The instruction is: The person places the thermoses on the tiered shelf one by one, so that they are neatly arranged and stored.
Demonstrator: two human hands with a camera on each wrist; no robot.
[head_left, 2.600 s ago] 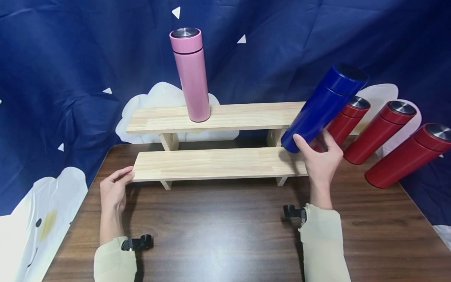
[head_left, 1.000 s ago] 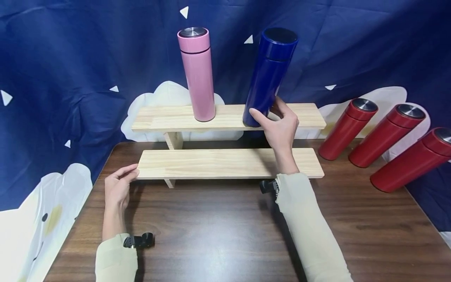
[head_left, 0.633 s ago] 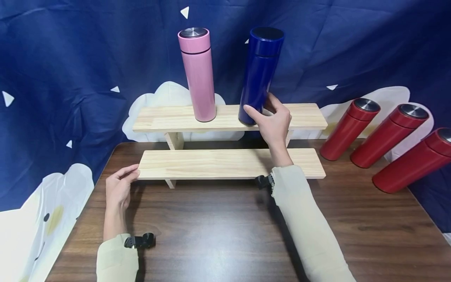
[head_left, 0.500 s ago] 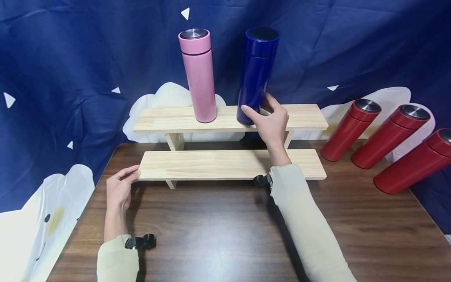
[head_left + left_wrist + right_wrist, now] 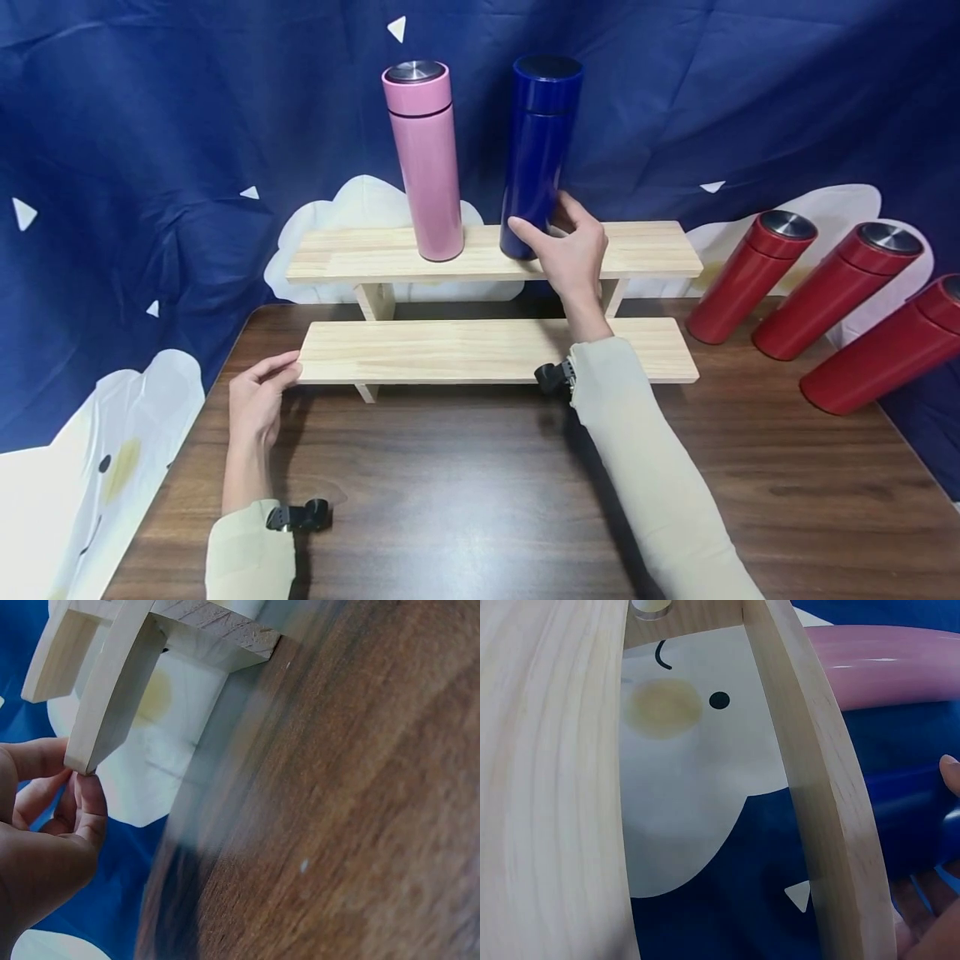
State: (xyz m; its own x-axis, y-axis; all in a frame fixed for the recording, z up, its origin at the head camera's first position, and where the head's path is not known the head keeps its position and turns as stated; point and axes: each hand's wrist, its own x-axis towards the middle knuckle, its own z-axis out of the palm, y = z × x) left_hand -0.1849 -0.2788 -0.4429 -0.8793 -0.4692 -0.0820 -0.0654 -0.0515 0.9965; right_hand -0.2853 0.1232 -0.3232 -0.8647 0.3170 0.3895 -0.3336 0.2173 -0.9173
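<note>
My right hand (image 5: pixel 576 254) grips the lower part of a dark blue thermos bottle (image 5: pixel 542 150). The bottle stands nearly upright at the upper board (image 5: pixel 645 246) of a two-tier wooden shelf, right of a pink thermos bottle (image 5: pixel 426 175) with a steel-topped lid. In the right wrist view the blue bottle (image 5: pixel 907 817) lies between thumb and fingers, partly cut off by the frame's edge. With thumb and fingertips my left hand (image 5: pixel 255 400) pinches the left end of the lower board (image 5: pixel 450 350). The left wrist view shows those fingers (image 5: pixel 91 799) touching the board's corner.
Three red thermos bottles stand to the right of the shelf: one close by (image 5: pixel 752 275), a middle one (image 5: pixel 836 292), another at the table's edge (image 5: pixel 885 346). The shelf stands on a brown wooden table (image 5: pixel 457 483). A blue curtain (image 5: pixel 187 125) with white shapes hangs behind.
My right hand has brought the tilted blue thermos bottle leftward and back to the upper board, now nearly upright. In the last half second it shifts slightly left. My left hand stays at the lower board.
</note>
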